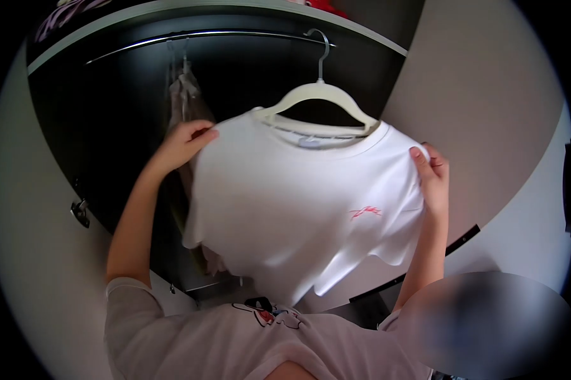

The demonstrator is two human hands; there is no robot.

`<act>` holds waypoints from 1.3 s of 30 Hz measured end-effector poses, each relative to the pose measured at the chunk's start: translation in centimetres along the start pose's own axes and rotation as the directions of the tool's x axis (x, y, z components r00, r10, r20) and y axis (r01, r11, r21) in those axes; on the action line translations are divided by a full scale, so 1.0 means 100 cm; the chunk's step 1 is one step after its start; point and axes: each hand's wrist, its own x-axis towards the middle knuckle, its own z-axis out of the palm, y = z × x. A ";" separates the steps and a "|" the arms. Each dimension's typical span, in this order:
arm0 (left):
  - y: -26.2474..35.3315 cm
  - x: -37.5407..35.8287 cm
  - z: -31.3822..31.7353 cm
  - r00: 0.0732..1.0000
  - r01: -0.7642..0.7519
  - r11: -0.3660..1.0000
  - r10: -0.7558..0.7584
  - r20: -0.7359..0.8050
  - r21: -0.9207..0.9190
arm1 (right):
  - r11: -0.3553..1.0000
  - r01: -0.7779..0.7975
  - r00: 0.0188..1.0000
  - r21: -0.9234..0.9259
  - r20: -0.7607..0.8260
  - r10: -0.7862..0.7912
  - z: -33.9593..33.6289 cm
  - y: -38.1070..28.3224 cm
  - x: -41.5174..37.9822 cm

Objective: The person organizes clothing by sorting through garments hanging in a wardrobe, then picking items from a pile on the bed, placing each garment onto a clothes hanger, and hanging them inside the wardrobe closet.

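Note:
A white T-shirt (285,202) with a small red print on its chest hangs on a cream hanger (322,94), whose metal hook is up at the closet rod (234,32). My left hand (185,144) pinches the shirt's shoulder on the left side. On the opposite shoulder, my right hand (432,174) grips the fabric, thumb in front and fingers behind. The hanger's lower bar shows through the neck opening, beside the collar label.
Other clothes (187,95) hang from the rod behind my left hand. A pale shelf edge (171,7) runs above the rod, with a red item (323,7) on it. At the left is a metal hinge (80,213). A blurred round shape covers the lower right.

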 end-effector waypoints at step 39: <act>-0.378 -0.119 0.356 0.848 0.491 0.843 -0.406 0.341 -0.218 | 0.077 -0.833 0.139 -0.547 -0.073 0.988 0.119 0.172 -0.485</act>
